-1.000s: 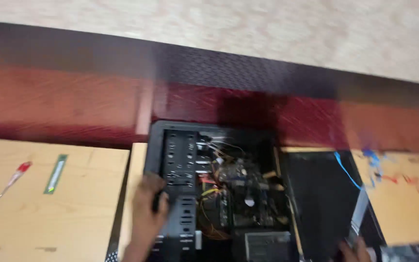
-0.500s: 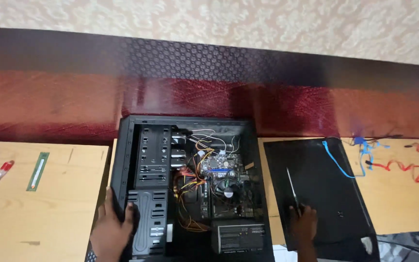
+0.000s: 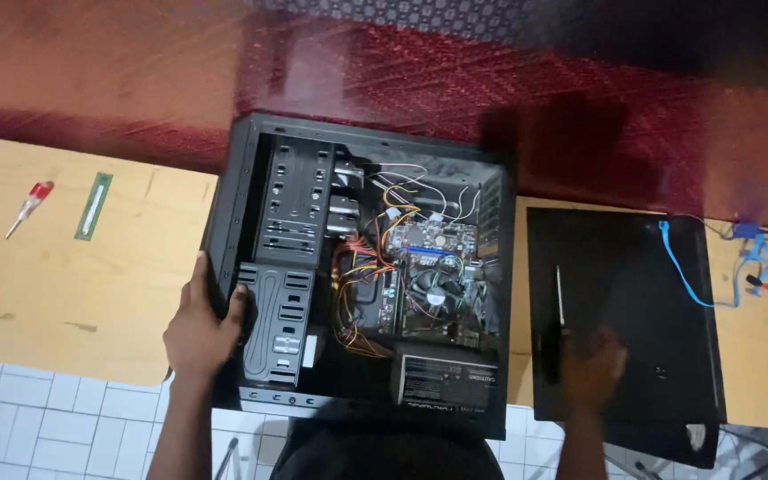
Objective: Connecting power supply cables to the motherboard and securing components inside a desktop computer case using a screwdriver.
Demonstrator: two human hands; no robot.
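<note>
An open black computer case (image 3: 242, 187) lies on its side between two wooden tables, its motherboard, fan and coloured wires showing. My left hand (image 3: 202, 324) grips the case's left edge beside the drive cage. My right hand (image 3: 590, 366), blurred, rests on the black side panel (image 3: 633, 311) right of the case. It sits at the handle end of a black screwdriver (image 3: 559, 302) lying on that panel; whether the fingers close around the handle I cannot make out.
A red-handled screwdriver (image 3: 28, 207) and a green memory stick (image 3: 93, 206) lie on the left wooden table (image 3: 73, 284). Blue and red cables (image 3: 757, 267) sit at the far right. A dark red wall runs behind, white tiled floor below.
The view has tilted down and moved closer. My right hand has shifted slightly right on the side panel near the screwdriver's handle; my left hand stays on the case's left edge.
</note>
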